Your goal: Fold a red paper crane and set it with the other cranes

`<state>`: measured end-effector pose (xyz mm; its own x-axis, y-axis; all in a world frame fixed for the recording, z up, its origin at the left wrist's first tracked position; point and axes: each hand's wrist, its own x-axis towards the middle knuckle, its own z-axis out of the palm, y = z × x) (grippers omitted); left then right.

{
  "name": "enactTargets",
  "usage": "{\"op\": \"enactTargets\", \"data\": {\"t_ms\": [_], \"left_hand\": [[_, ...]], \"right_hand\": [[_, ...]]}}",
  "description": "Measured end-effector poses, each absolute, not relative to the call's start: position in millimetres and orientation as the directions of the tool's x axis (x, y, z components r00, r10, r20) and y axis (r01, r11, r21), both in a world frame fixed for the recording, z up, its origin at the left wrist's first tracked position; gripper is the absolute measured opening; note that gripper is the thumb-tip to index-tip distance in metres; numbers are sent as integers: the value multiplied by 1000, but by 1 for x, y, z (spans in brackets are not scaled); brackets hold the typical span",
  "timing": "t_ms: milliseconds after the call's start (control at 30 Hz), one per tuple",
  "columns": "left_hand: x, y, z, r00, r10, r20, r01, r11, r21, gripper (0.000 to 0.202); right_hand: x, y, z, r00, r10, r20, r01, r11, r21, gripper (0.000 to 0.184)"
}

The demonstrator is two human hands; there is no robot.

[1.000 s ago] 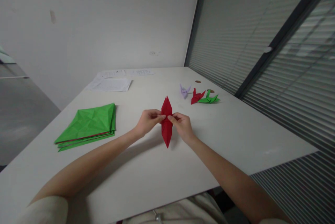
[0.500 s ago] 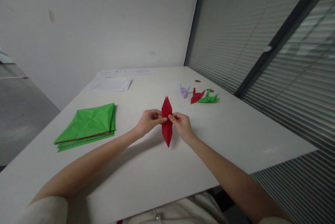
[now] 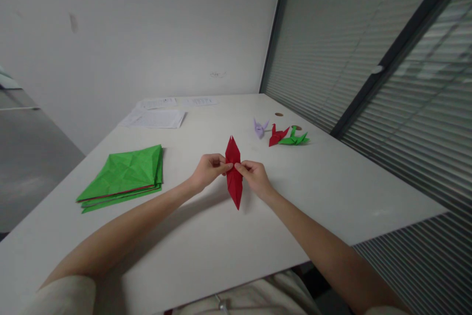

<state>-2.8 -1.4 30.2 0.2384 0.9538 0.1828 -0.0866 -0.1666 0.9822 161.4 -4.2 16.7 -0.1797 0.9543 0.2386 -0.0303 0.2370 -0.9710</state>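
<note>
A red folded paper [image 3: 234, 189], long and pointed at both ends, is held upright just above the white table [image 3: 206, 251]. Its upper end splits into two close tips. My left hand [image 3: 209, 171] pinches its left edge at mid-height, thumb on the near face and fingers behind. On the right edge my right hand [image 3: 255, 175] does the same, and the two thumb tips almost meet at the paper's middle. The fingers behind the paper are partly hidden.
To the left lies a stack of green paper sheets [image 3: 127, 170] with a red one between. Beyond my right hand sit a lilac paper crane [image 3: 259, 129], a red crane [image 3: 277, 135] and a green crane [image 3: 294, 139]. Printed sheets [image 3: 158, 118] lie at the back left, before the wall.
The red folded paper has tilted slightly, its top shifting left and its lower tip a little right and down. Both thumbs have moved slightly left and up with it.
</note>
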Motion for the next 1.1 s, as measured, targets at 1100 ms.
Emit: {"op": "enactTargets", "data": {"t_ms": [1100], "left_hand": [[10,-18,31,225,938,265,-128,-242,962,56]], "right_hand": [[168,-14,15,-365,688,626,422,722,-548,6]]}}
